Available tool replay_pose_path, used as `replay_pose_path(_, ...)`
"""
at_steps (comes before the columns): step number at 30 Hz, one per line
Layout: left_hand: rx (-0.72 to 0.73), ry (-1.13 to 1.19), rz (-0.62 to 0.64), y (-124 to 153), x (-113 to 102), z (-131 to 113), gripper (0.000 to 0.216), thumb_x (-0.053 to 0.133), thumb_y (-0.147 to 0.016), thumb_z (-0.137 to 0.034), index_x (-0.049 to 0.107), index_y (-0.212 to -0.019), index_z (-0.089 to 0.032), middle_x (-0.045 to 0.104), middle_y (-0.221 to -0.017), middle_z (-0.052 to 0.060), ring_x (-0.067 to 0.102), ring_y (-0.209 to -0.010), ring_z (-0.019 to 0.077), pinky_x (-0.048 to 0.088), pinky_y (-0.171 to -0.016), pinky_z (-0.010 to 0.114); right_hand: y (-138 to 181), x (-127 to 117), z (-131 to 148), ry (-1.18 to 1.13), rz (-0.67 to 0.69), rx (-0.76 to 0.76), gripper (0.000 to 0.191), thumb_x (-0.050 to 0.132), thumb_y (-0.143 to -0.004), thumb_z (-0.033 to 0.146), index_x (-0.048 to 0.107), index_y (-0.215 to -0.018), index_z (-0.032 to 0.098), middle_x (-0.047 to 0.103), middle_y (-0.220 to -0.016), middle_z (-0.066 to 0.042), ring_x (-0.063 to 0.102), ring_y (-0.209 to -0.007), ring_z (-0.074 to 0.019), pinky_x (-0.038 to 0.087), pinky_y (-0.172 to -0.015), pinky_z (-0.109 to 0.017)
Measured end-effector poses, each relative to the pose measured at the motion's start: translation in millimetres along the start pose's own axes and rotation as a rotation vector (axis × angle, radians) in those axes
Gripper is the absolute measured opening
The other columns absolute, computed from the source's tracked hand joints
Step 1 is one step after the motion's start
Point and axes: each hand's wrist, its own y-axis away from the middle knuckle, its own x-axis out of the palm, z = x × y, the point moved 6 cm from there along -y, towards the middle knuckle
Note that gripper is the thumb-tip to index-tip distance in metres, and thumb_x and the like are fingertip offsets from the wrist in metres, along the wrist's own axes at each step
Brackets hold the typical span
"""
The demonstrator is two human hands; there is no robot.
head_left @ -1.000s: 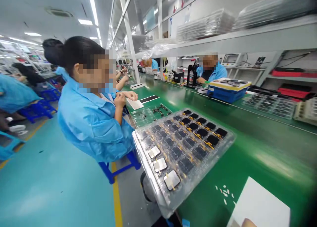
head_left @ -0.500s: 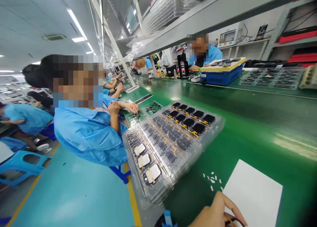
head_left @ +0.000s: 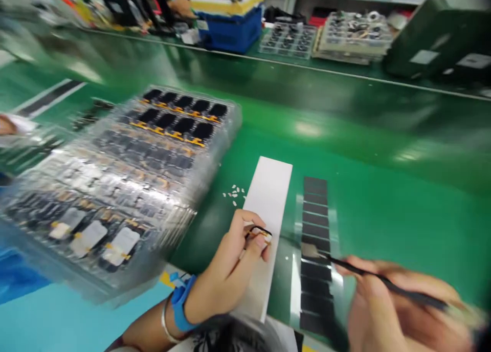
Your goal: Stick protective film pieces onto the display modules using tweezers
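My left hand (head_left: pixel 230 270) is closed in a pinch on a small black component with an orange flex tail (head_left: pixel 260 234), held over a white card (head_left: pixel 266 214). My right hand (head_left: pixel 399 306), blurred by motion, grips thin black tweezers (head_left: pixel 368 275) whose tip touches a strip of black rectangular pieces (head_left: pixel 315 249) on a clear backing sheet. A blue wrist strap and a metal bangle sit on my left wrist.
A stack of clear trays (head_left: pixel 115 188) holding several small black screens lies to the left on the green conveyor belt (head_left: pixel 383 188). Tiny white bits (head_left: pixel 235 192) lie beside the card. A blue and yellow box (head_left: pixel 230 19) and more trays (head_left: pixel 353 35) stand across the belt.
The view has swung down and right from the co-workers to the belt in front of me. Both my hands have come into view, together with the strip of black pieces.
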Motion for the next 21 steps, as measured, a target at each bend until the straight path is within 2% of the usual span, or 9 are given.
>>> replay_pose_path(2, -0.014, 0.001, 0.028, 1.6, 0.8, 3.9, 0.012, 0.036, -0.105, -0.035, 0.038, -0.109, -0.023, 0.054, -0.078, -0.003, 0.047, -0.074, 0.0121, 0.034, -0.071, 0.028, -2.7, 5.5, -0.2, 0.038, 0.001, -0.007, 0.02, 0.073, -0.08, 0.006, 0.061, -0.089, 0.019, 0.068, -0.086, -0.002, 0.07, -0.078, -0.014, 0.061, -0.068, -0.023)
replay_pose_path(5, -0.018, 0.001, 0.058, 3.2, 2.3, 5.6, 0.011, 0.035, -0.105, -0.035, 0.037, -0.11, -0.024, 0.054, -0.078, -0.003, 0.047, -0.072, 0.0122, 0.034, -0.07, 0.028, -7.0, 21.4, -5.4, -0.01, 0.155, 0.054, 0.015, 0.069, -0.085, 0.01, 0.06, -0.093, 0.02, 0.07, -0.091, -0.003, 0.071, -0.069, -0.0122, 0.061, -0.064, -0.023)
replay_pose_path(7, -0.013, -0.003, 0.076, 3.7, 2.8, 4.2, 0.012, 0.035, -0.105, -0.034, 0.037, -0.11, -0.024, 0.054, -0.078, -0.003, 0.047, -0.071, 0.0123, 0.034, -0.068, 0.028, -5.9, 28.9, -5.9, -0.054, 0.245, 0.059, 0.013, 0.066, -0.087, 0.01, 0.06, -0.092, 0.02, 0.07, -0.093, -0.001, 0.071, -0.069, -0.0106, 0.061, -0.069, -0.023)
replay_pose_path(10, -0.014, -0.011, 0.1, 3.8, 2.7, 1.1, 0.011, 0.035, -0.105, -0.033, 0.037, -0.11, -0.023, 0.054, -0.077, -0.003, 0.046, -0.07, 0.0124, 0.033, -0.067, 0.028, 1.0, 35.1, -6.3, -0.087, 0.317, 0.038, 0.012, 0.064, -0.088, 0.009, 0.059, -0.089, 0.021, 0.07, -0.096, -0.001, 0.071, -0.082, -0.0124, 0.062, -0.079, -0.026)
replay_pose_path(12, -0.032, -0.012, 0.118, 3.6, 2.6, -0.8, 0.01, 0.034, -0.104, -0.03, 0.037, -0.109, -0.023, 0.053, -0.078, -0.002, 0.045, -0.069, 0.0123, 0.033, -0.067, 0.029, 5.9, 37.3, -7.6, -0.091, 0.321, 0.029, 0.011, 0.064, -0.088, 0.011, 0.058, -0.087, 0.021, 0.07, -0.093, -0.002, 0.07, -0.087, -0.0137, 0.061, -0.078, -0.027)
replay_pose_path(15, -0.07, 0.015, 0.148, 4.2, 3.3, -3.6, 0.009, 0.033, -0.103, -0.028, 0.037, -0.109, -0.022, 0.052, -0.078, -0.002, 0.041, -0.066, 0.0122, 0.031, -0.066, 0.028, 9.7, 38.3, -9.5, -0.095, 0.29, 0.026, 0.011, 0.064, -0.088, 0.014, 0.057, -0.084, 0.021, 0.069, -0.084, -0.001, 0.068, -0.084, -0.0141, 0.06, -0.069, -0.025)
replay_pose_path(18, -0.108, 0.112, 0.195, 5.8, 5.6, -4.9, 0.011, 0.031, -0.103, -0.029, 0.036, -0.108, -0.022, 0.051, -0.075, -0.002, 0.036, -0.063, 0.0125, 0.029, -0.062, 0.028, 10.3, 37.7, -8.2, -0.098, 0.261, -0.001, 0.013, 0.065, -0.087, 0.015, 0.055, -0.084, 0.022, 0.067, -0.079, 0.0, 0.067, -0.081, -0.015, 0.058, -0.071, -0.028)
replay_pose_path(21, -0.117, 0.174, 0.209, 6.3, 6.3, -3.7, 0.012, 0.029, -0.103, -0.029, 0.036, -0.108, -0.022, 0.052, -0.075, -0.002, 0.033, -0.062, 0.0128, 0.028, -0.063, 0.028, 10.4, 36.4, -6.1, -0.105, 0.234, -0.018, 0.011, 0.063, -0.087, 0.014, 0.055, -0.087, 0.022, 0.066, -0.084, -0.002, 0.065, -0.083, -0.0146, 0.057, -0.072, -0.028)
